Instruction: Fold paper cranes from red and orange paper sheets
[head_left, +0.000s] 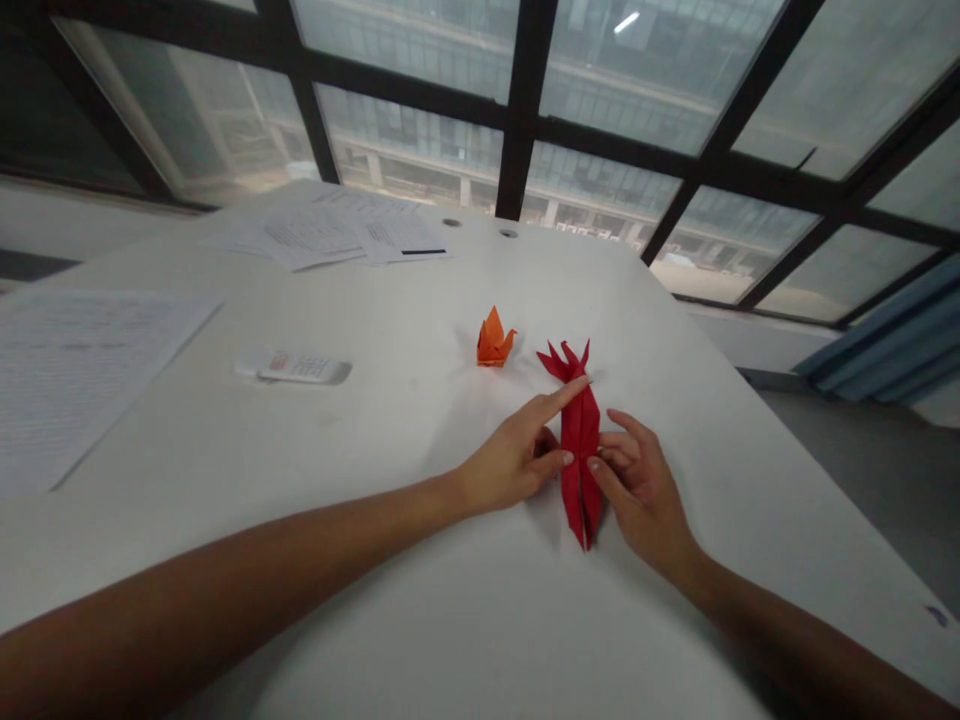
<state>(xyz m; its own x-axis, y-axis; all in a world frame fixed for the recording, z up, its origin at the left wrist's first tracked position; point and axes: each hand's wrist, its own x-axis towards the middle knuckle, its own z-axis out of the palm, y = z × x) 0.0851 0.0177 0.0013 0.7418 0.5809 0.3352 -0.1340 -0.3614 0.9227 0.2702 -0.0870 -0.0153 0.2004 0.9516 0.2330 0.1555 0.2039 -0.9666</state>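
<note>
A long, narrow red folded paper piece (pixel 579 440) lies on the white table (pixel 420 600), its pointed flaps fanned out at the far end. My left hand (pixel 517 455) presses on it, index finger stretched along its upper part and thumb against its left edge. My right hand (pixel 637 485) touches its right edge with thumb and fingertips. A small orange folded paper figure (pixel 494 340) stands just beyond, to the left of the red piece.
A white remote control (pixel 296 367) lies left of centre. Printed sheets rest at the left edge (pixel 75 370) and at the far side (pixel 330 232). The table's right edge drops to a grey floor; large windows stand behind.
</note>
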